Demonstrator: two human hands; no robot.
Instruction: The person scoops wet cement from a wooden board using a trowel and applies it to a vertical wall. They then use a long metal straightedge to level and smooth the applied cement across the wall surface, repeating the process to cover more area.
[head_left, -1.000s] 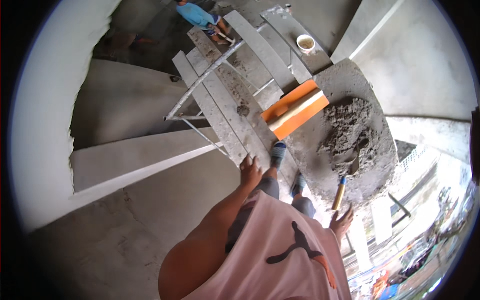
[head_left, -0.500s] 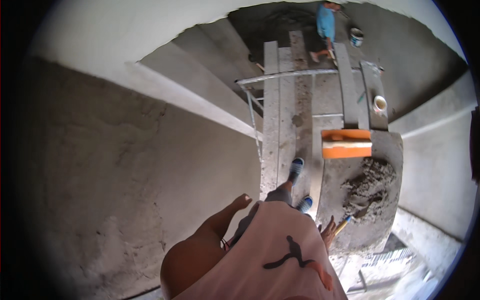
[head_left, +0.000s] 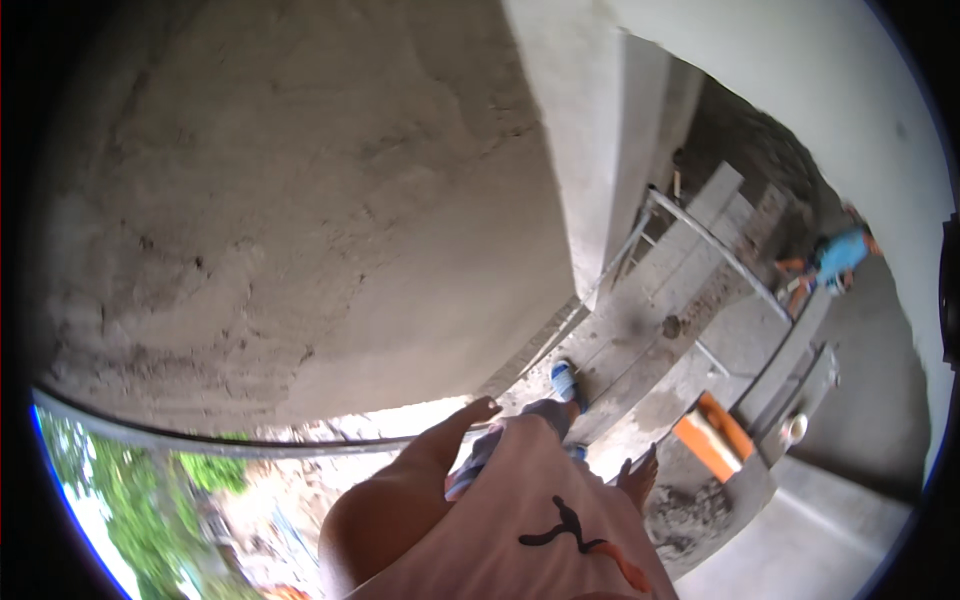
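We see a flat, rectangular orange float (head_left: 716, 437) with a pale bar handle, next to a lumpy, rough-topped mortar heap (head_left: 690, 515) on a smooth grey board (head_left: 754, 489). Long, spattered planks (head_left: 690, 238) stretch past a metal tube frame (head_left: 725, 255), beside a broad, scarred grey wall (head_left: 350, 200). The float lies near our right grip (head_left: 637, 482), off to its right; that grip is spread, close by the heap. We cannot tell the state of our left grip (head_left: 484, 408).
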